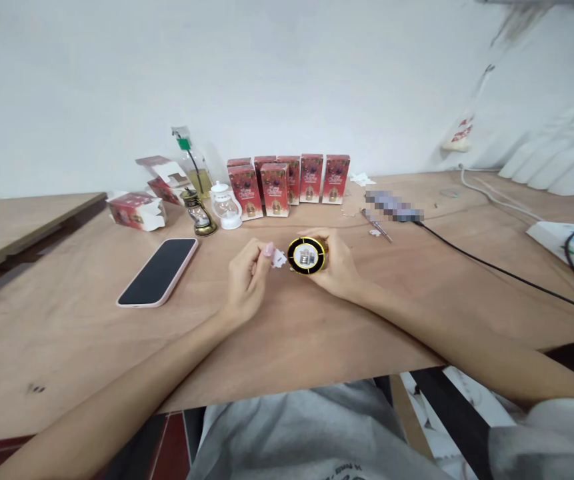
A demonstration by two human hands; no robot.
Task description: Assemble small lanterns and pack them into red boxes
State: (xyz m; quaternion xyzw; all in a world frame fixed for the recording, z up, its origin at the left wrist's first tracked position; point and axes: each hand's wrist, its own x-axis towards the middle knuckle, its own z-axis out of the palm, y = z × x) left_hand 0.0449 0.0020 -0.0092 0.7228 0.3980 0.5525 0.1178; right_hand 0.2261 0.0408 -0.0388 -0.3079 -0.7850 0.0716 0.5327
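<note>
My right hand is wrapped round a small lantern, its black and gold base turned up toward me. In the middle of that base is a white round recess with silvery metal parts in it. Thumb and finger of my left hand pinch a small white notched piece, just left of the base and apart from it. Past my hands stand a white lantern and a bronze-coloured lantern, both upright. To the right, a screwdriver lies beside another small white piece.
Several red printed boxes stand at the back, with opened boxes farther left. A bottle of yellowish liquid is behind the lanterns. A phone lies at left. A black cable crosses the right side to a white power strip.
</note>
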